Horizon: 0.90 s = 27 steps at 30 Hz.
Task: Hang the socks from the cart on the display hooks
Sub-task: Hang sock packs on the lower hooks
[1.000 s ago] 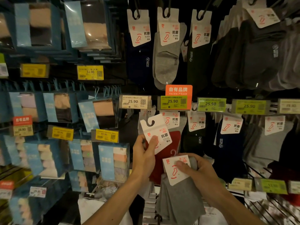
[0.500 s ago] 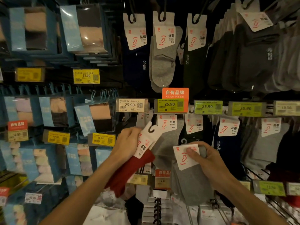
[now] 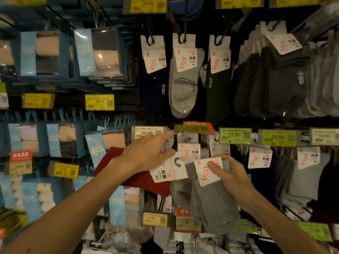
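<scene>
Boxed packs hang left of socks, price tags seemingly between rows.

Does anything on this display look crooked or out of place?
Yes: the price tag with the orange topper is tipped up almost flat, unlike its forward-facing neighbours. The left hand, holding red socks, touches it.

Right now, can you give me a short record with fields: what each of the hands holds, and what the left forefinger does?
left hand: holds red socks by their card
left forefinger: touches the left end of the price label, which is tilted up
right hand: pinches the card of grey socks
red socks on hook: not yet
grey socks on hook: not yet
</scene>
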Each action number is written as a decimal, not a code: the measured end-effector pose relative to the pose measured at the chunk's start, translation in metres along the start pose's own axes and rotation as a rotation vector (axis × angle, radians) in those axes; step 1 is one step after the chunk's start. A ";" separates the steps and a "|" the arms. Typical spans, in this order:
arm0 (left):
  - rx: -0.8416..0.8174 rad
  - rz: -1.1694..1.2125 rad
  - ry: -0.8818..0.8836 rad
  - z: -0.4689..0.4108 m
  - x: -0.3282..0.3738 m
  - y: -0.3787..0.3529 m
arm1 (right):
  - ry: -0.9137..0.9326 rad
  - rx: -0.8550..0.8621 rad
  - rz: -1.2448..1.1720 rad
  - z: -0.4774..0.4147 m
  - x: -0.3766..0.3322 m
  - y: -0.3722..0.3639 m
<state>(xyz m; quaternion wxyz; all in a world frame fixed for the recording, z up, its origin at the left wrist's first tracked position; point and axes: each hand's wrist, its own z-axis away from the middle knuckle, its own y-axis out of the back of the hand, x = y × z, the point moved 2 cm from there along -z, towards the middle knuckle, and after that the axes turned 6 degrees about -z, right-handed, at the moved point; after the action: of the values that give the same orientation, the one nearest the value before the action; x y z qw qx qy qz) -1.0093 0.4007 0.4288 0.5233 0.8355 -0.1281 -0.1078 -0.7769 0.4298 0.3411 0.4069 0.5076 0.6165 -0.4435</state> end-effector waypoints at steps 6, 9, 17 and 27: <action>0.051 -0.131 -0.024 -0.004 0.003 0.020 | 0.081 -0.026 -0.055 -0.010 -0.015 -0.021; 0.076 -0.252 -0.054 -0.003 0.007 0.022 | 0.100 -0.040 -0.056 -0.017 -0.023 -0.034; 0.067 -0.438 -0.088 -0.004 0.005 0.026 | 0.137 -0.041 -0.051 -0.031 -0.028 -0.053; 0.071 -0.458 -0.099 -0.006 0.002 0.019 | 0.023 0.021 -0.085 -0.038 -0.009 -0.050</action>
<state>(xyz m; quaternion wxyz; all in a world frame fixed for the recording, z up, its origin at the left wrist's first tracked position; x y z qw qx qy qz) -1.0074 0.3969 0.4487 0.4485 0.8544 0.0356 -0.2597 -0.8266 0.4598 0.3668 0.3750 0.4903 0.6375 -0.4610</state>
